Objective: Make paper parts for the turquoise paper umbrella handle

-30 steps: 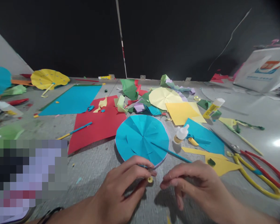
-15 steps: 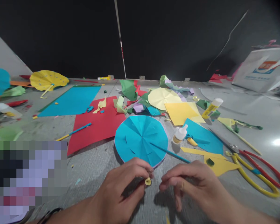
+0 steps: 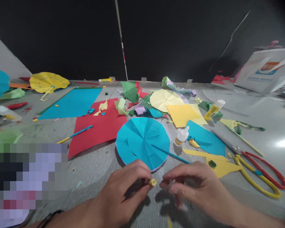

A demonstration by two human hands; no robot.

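Note:
My left hand (image 3: 127, 190) pinches a small yellow paper roll (image 3: 153, 182) between thumb and fingertips, its hollow end turned to the right. Just right of the roll is my right hand (image 3: 194, 186), fingers bent and slightly apart, with nothing visible held in it. Beyond both hands lies a round, creased blue paper disc (image 3: 135, 139) with a pale purple edge. A thin blue paper stick (image 3: 171, 154) rests across its right part, and its near end passes behind my right hand. A small white-capped glue bottle (image 3: 181, 136) stands right of the disc.
Large scissors (image 3: 256, 172) with red and yellow handles lie at the right, beside yellow paper scraps (image 3: 222, 166). A glue stick (image 3: 214, 110) stands farther back. Red paper (image 3: 99, 133) and blue paper (image 3: 72, 101) lie left. A pixelated patch covers the lower left. A white bag (image 3: 267, 71) stands far right.
The yellow roll has turned in my left fingers and sticks out farther to the right. My right thumb has come slightly up, closer to the index finger.

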